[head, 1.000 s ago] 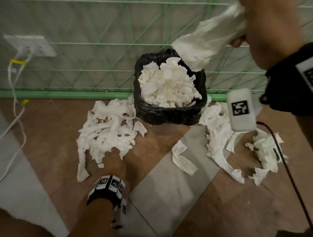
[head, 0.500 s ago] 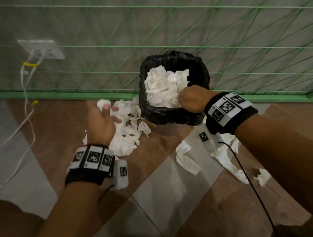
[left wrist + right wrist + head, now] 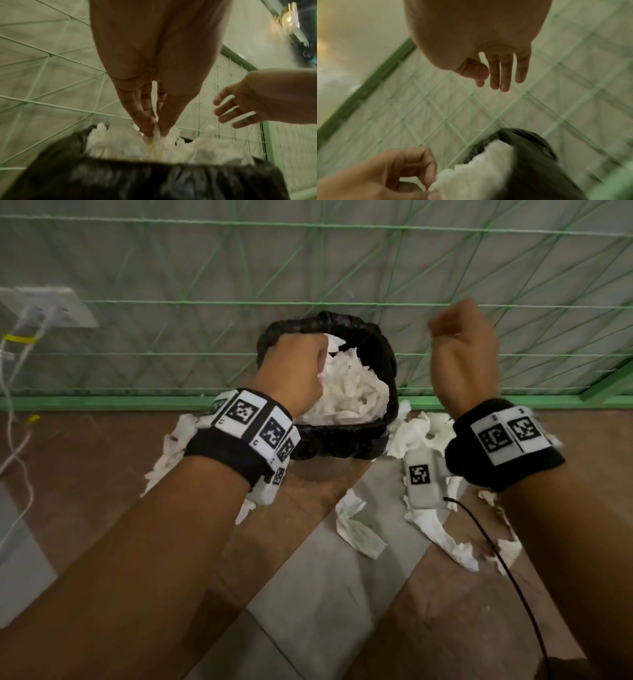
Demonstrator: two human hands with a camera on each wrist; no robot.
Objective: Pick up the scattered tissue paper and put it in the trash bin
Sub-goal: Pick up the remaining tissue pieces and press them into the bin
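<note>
The head view shows the left hand (image 3: 291, 373) only from the back, over the near-left rim of the black bag-lined trash bin (image 3: 342, 440), its fingers hidden. The left wrist view supplies the missing detail: the left grip is clamped, fingers (image 3: 139, 108) and thumb pressed together on a strip of white crumpled tissue paper (image 3: 155, 129) that runs straight down into the heap of tissue filling the bin (image 3: 137, 182). The right wrist view confirms the pinch from the side, with the left hand (image 3: 393, 173) low and left of the right grip. The right hand (image 3: 462, 350) is raised to the right of the bin, apart from it; the head view shows only its back, while the right wrist view shows the fingers (image 3: 505, 75) apart, hanging relaxed and holding nothing. Only the head view shows the floor: loose white tissue pieces (image 3: 358, 534) lie near the bin below both grips, more (image 3: 416, 433) just beside the bin's right wall, and more partly hidden under the left wrist. Beyond both grips a green string-mesh barrier (image 3: 308, 285) stands close behind the bin's far rim. Open brown and grey tiled floor (image 3: 325, 611) lies nearer the person.
</note>
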